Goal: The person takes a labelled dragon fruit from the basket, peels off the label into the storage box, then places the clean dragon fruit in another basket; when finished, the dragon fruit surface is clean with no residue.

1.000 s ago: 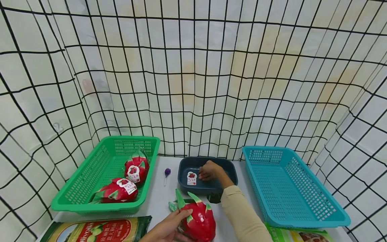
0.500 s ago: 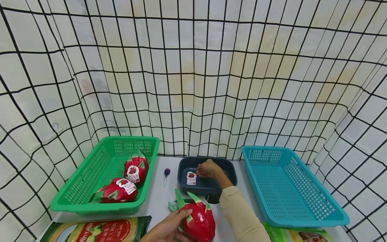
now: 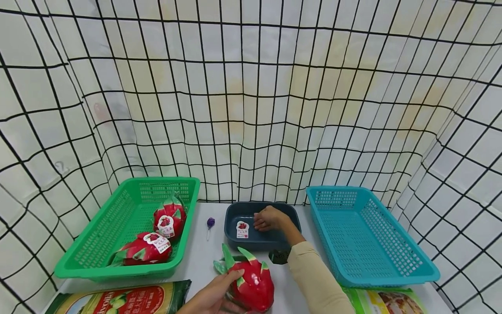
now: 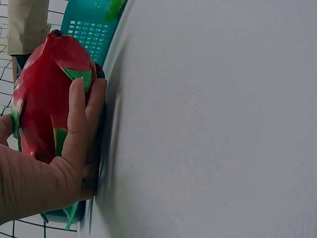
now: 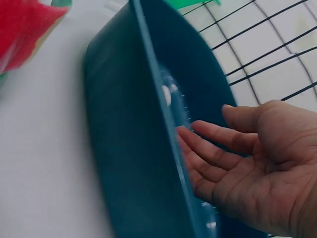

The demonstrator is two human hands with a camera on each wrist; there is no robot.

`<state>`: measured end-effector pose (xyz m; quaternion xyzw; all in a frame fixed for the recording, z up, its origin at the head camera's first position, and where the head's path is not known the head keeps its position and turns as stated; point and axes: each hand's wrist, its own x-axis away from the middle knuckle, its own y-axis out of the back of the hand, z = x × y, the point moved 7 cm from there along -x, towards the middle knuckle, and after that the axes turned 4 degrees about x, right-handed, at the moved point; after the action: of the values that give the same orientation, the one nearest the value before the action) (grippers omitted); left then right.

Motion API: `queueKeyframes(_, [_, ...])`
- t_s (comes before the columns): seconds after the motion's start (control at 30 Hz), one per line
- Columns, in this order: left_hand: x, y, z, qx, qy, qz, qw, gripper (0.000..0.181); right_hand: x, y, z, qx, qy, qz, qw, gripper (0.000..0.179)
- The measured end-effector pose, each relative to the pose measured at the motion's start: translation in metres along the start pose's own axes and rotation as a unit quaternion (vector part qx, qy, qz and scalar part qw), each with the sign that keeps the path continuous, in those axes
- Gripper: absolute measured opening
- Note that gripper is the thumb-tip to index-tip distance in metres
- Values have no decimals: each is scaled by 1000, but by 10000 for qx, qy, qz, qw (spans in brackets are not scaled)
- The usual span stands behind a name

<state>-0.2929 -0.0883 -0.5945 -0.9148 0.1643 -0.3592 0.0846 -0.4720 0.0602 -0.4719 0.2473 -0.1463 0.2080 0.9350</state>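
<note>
My left hand point(image 3: 217, 292) grips a red dragon fruit point(image 3: 255, 285) with green-tipped scales at the front of the table. In the left wrist view the thumb and fingers point(image 4: 77, 119) lie on opposite sides of the fruit point(image 4: 47, 94). Inside a dark blue plastic basin point(image 3: 231, 242) is my right hand point(image 3: 268, 219), fingers loosely bent. The right wrist view shows its thumb apart from the fingers point(image 5: 213, 148) and nothing visible between them. A white label point(image 3: 242, 230) with a red fruit picture lies in the basin, left of that hand.
Two labelled dragon fruits point(image 3: 169, 220) lie in a green basket point(image 3: 117, 272) at left. A purple lollipop point(image 3: 211, 223) sits between basket and basin. At right stands a blue basket point(image 3: 388, 281). Packages point(image 3: 133, 298) lie along the front edge; black netting point(image 3: 256, 124) stands behind.
The head view has turned slightly right, so most things sit further left in it. My right hand is a little further right of the label. The left hand keeps its grip on the dragon fruit.
</note>
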Motion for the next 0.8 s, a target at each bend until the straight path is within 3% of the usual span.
queueKeyframes(0.1, [21,-12,-6,-83,52,-159,9998,97,8,4,4,297,188,195,9992,36])
queueKeyframes(0.2, [33,-15,-10,-204,93,-333,9992,100,21,12,13,582,450,347,9967,38])
queueKeyframes(0.4, [37,-12,-13,-198,136,-508,9984,103,57,44,40,981,984,374,9896,40])
queueKeyframes(0.5, [45,-16,-18,-406,38,-592,9974,103,79,67,49,1139,1269,202,9852,40])
queueKeyframes(0.6, [56,-23,-23,-337,-18,-444,9984,103,103,95,49,1305,1470,-86,9805,41])
queueKeyframes(0.8, [75,-40,-36,-293,-573,5,9979,90,147,160,22,1410,1564,-860,9738,43])
